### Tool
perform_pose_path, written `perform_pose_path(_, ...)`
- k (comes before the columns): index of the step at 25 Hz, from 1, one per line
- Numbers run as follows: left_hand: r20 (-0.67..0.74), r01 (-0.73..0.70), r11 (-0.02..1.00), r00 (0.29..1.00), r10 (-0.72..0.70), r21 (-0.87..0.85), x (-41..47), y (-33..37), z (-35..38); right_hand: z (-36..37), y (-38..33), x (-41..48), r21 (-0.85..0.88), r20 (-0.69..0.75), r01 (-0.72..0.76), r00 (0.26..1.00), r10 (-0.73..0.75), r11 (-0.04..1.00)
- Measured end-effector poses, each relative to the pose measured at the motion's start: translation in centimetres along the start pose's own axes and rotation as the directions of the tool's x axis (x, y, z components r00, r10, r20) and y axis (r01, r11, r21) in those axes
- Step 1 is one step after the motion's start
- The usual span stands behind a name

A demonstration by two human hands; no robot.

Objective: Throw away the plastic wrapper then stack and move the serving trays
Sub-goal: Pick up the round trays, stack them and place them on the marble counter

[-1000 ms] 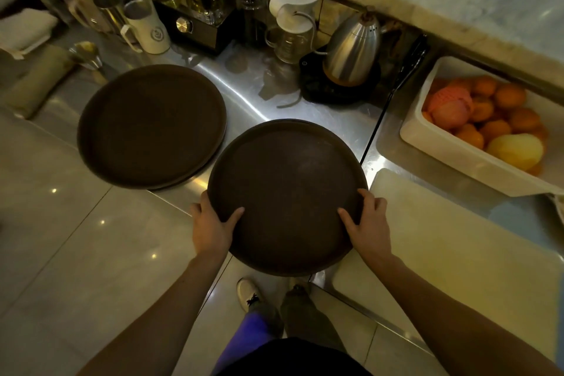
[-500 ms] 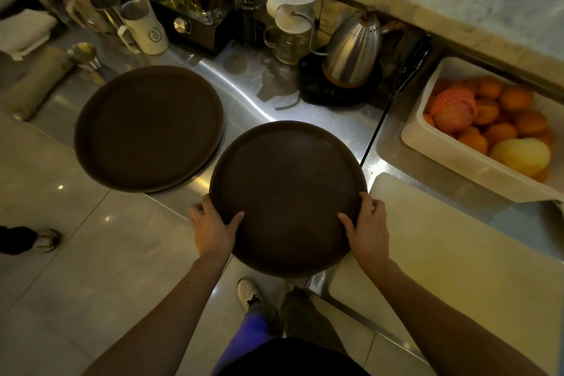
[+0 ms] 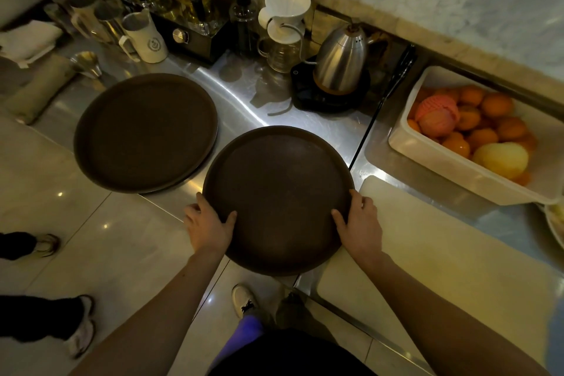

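Observation:
A round dark brown serving tray [image 3: 279, 192] hangs over the front edge of the steel counter [image 3: 244, 107]. My left hand [image 3: 207, 224] grips its left rim and my right hand [image 3: 360, 223] grips its right rim, thumbs on top. To the left lies a second brown tray [image 3: 145, 130], with the rim of another tray showing under its lower right edge. That stack juts over the counter edge. No plastic wrapper is in view.
A steel kettle [image 3: 341, 64] on a black base, a white dripper on a glass server [image 3: 283, 27] and metal jugs [image 3: 143, 36] line the back. A white tub of oranges [image 3: 476, 137] sits right; a pale cutting board [image 3: 442, 253] lies beside the held tray. Another person's feet [image 3: 45, 246] stand left.
Both hands keep their grip on the tray, which has hardly moved. Another person's feet have come into view on the floor at the left.

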State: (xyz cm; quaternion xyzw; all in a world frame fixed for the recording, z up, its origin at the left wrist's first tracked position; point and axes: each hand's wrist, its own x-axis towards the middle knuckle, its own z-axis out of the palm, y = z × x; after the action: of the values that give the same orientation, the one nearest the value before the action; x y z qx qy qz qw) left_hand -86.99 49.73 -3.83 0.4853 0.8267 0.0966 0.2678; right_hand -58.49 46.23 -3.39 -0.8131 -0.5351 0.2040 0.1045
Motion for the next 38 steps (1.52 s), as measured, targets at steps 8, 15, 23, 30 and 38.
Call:
perform_pose_path(8,-0.077,-0.154,0.986,0.986,0.149,-0.059,-1.9,1.8,-1.6,-3.2,-1.3,0.9,0.066,-0.061,0.190,0.981,-0.186,0.980)
perform_pose_path(15,-0.265,-0.231,0.968,0.944,0.198,-0.098,-2.8,0.5,-4.9,-4.1,-6.5,1.7,0.112,-0.041,0.402,0.916,-0.400,0.909)
perform_pose_path(23,-0.392,-0.180,0.973,0.913,0.111,-0.144,0.3,-5.5,-10.5,-1.4,-17.3,1.2,0.147,0.061,0.522,0.843,-0.534,0.840)
perform_pose_path(30,-0.391,-0.167,0.959,0.918,0.066,-0.229,6.4,-13.1,-16.7,4.8,-28.4,-0.4,0.187,0.045,0.521,0.842,-0.537,0.833)
perform_pose_path(38,-0.311,-0.139,0.956,0.949,0.054,-0.258,11.3,-15.8,-18.8,8.4,-32.8,0.5,0.183,0.084,0.418,0.895,-0.438,0.890)
